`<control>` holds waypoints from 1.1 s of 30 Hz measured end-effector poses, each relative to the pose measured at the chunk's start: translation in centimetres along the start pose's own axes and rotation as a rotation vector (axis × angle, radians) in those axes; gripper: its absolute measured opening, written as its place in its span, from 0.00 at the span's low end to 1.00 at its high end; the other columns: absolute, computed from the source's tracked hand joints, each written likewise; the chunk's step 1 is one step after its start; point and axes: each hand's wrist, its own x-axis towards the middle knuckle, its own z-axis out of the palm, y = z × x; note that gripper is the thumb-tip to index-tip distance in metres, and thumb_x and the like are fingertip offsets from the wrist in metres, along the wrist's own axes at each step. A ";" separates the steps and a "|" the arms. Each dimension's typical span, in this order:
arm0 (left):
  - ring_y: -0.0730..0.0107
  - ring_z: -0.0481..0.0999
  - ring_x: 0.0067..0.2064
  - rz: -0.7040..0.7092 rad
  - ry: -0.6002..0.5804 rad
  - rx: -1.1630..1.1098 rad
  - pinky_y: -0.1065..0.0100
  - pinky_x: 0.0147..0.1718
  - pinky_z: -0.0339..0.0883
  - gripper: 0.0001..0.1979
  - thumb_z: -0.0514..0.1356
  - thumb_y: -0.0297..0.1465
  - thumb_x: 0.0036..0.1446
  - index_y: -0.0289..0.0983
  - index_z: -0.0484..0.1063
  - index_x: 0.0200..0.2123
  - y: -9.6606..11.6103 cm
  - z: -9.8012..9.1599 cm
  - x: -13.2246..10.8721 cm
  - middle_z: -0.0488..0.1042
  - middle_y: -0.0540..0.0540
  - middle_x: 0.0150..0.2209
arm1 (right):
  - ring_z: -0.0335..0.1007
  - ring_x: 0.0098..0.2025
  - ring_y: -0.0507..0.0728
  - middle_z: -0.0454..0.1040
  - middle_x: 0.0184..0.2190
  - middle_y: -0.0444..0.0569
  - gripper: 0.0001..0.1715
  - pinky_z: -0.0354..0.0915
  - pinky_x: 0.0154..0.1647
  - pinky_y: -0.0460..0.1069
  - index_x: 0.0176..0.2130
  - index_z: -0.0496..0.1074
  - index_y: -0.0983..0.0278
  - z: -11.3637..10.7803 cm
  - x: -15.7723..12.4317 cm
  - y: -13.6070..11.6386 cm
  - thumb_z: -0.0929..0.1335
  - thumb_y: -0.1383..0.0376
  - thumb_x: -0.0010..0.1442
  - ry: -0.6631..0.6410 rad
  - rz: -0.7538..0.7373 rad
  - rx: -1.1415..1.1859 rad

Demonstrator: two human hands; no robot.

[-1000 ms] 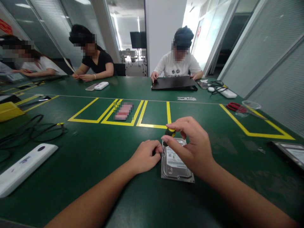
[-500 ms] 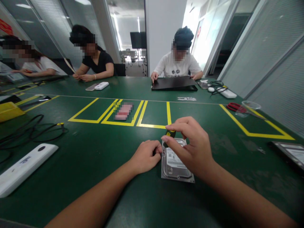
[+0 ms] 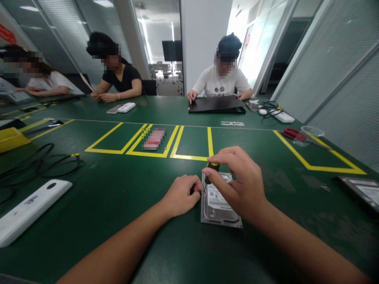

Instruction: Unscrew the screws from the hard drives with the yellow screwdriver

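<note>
The green tabletop [image 3: 103, 221] spreads across my whole view, and I take the hard disk drive [image 3: 220, 203] on it as my landmark. Beyond the drive, on the far side, sits a co-worker in a white shirt [image 3: 220, 81], with both hands at a broad black panel [image 3: 217, 103]. Yellow tape outlines [image 3: 148, 154] lie beyond the drive and to its left. Well left of the drive, a white power bank [image 3: 35, 209] lies aslant.

My right grip [image 3: 242, 183] is over the drive's far, right part, narrowed, with the screwdriver [image 3: 212, 167] pinched between thumb and fingers. My left grip [image 3: 182, 196] rests just at the drive's left edge, fingers curled toward the thumb; I cannot tell whether it holds that edge. The drive itself lies flat, label up, its long axis running away from me, one short end facing me. The screwdriver, smallest of the lot, leans, handle up and away, shaft down toward the drive's left edge. Its tip is too small for me to make out.
</note>
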 end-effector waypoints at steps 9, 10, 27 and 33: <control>0.65 0.68 0.35 0.017 0.008 -0.003 0.66 0.34 0.57 0.03 0.58 0.26 0.56 0.39 0.68 0.30 -0.1 0.1 -0.1 0.72 0.51 0.30 | 0.73 0.44 0.57 0.78 0.42 0.50 0.10 0.69 0.45 0.55 0.45 0.73 0.62 0.0 -0.1 -0.1 0.68 0.68 0.62 -0.010 0.010 0.061; 0.66 0.68 0.34 0.020 0.013 -0.008 0.66 0.34 0.57 0.03 0.58 0.26 0.56 0.39 0.67 0.30 -0.1 0.1 -0.1 0.71 0.51 0.29 | 0.72 0.44 0.57 0.77 0.41 0.50 0.09 0.69 0.44 0.54 0.44 0.74 0.63 0.0 0.0 -0.1 0.70 0.67 0.62 -0.008 0.011 0.058; 0.66 0.67 0.34 0.013 0.006 -0.034 0.66 0.34 0.57 0.03 0.58 0.25 0.55 0.39 0.67 0.30 -0.2 0.1 -0.1 0.71 0.52 0.29 | 0.71 0.40 0.55 0.76 0.37 0.49 0.07 0.67 0.41 0.52 0.41 0.75 0.66 0.0 0.2 0.1 0.72 0.67 0.61 -0.003 0.001 0.036; 0.67 0.67 0.34 0.017 0.011 -0.024 0.66 0.34 0.55 0.04 0.58 0.25 0.54 0.38 0.67 0.29 -0.3 0.2 0.0 0.70 0.53 0.29 | 0.73 0.41 0.54 0.78 0.40 0.47 0.10 0.67 0.42 0.51 0.44 0.74 0.65 0.0 0.0 0.1 0.69 0.71 0.60 -0.001 -0.001 0.052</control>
